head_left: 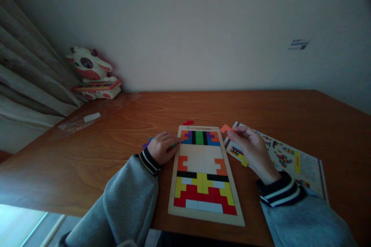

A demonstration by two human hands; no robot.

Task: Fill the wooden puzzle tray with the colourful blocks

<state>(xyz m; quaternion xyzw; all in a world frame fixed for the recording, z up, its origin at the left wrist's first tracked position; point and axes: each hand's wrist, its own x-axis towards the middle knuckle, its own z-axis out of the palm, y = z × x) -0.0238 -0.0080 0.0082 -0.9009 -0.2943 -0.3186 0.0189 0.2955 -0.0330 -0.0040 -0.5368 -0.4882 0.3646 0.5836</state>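
A wooden puzzle board (171,204) lies on the table, with coloured blocks set at its top and lower part and bare wood between them. My left hand (164,147) rests at the board's left edge, its fingertips by the upper blocks; whether it grips anything is hidden. Purple and blue blocks (147,143) stick out behind it. Above the printed sheet, right of the board, my right hand (252,150) pinches an orange block (227,128). A yellow block (244,161) sits at the sheet's left edge. Beyond the board's top lies a red block (188,122).
The printed sheet (310,170) lies on the right of the brown table (261,104). A cow toy with a keyboard (97,75) stands at the back left, near clear plastic wrapping (72,124) and a curtain (26,69). The wall is behind.
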